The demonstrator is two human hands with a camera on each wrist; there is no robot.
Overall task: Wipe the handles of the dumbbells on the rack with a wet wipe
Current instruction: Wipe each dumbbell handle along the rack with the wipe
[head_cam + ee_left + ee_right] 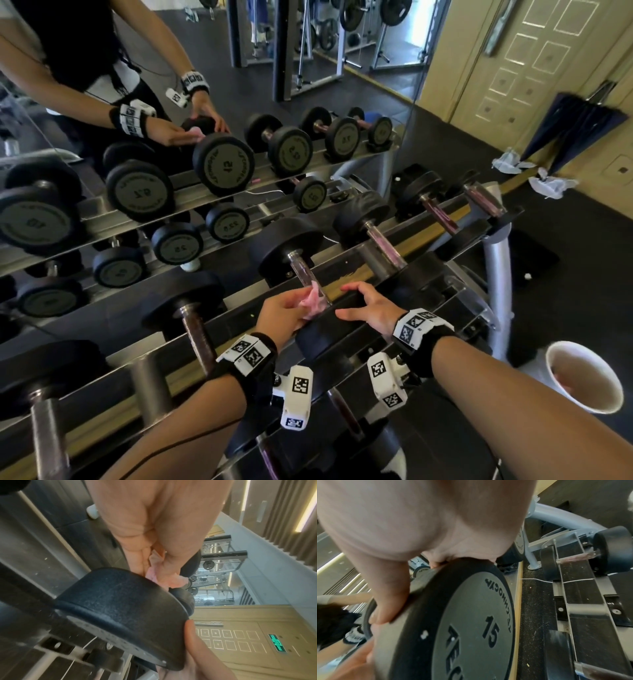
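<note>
Steel rails of the dumbbell rack (pixel 421 219) run along a mirror wall, carrying black-headed dumbbells side by side. Near its front, the dumbbell marked 15 (pixel 329 334) lies across the rails, its handle (pixel 305 274) angled away from the person. Right hand (pixel 371 310) rests on the near head with fingers spread and relaxed, gripping nothing. Left hand (pixel 282 313) has its fingers curled, pinching a pink wet wipe (pixel 313 299) against the near end of that handle.
</note>
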